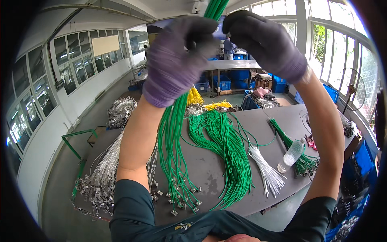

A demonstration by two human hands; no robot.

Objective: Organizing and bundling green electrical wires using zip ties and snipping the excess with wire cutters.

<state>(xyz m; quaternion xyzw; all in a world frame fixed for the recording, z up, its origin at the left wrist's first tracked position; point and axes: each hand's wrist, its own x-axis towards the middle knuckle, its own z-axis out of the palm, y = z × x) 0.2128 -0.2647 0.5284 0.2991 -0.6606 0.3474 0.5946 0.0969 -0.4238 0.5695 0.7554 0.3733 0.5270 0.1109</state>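
Observation:
My left hand (177, 60), in a purple and black glove, is raised high and closed around a bundle of green cables (171, 133). The bundle sticks out above the fist and hangs below it, small metal pieces (183, 197) at its lower ends. Beside it, level with the fist, is my right hand (266, 46), gloved alike. Its fingers curl toward the bundle but are blurred, and I cannot make out whether they hold anything. Below, on the grey table (205, 173), lies a loose heap of green cables (225, 149).
Silvery cables with metal ends (100, 181) cover the table's left side. Right of the green heap are white ties (266, 169), a clear plastic bottle (292, 155) and another green bundle (300, 159). Yellow cables (217, 105) lie at the far edge. A person (229, 46) stands farther back.

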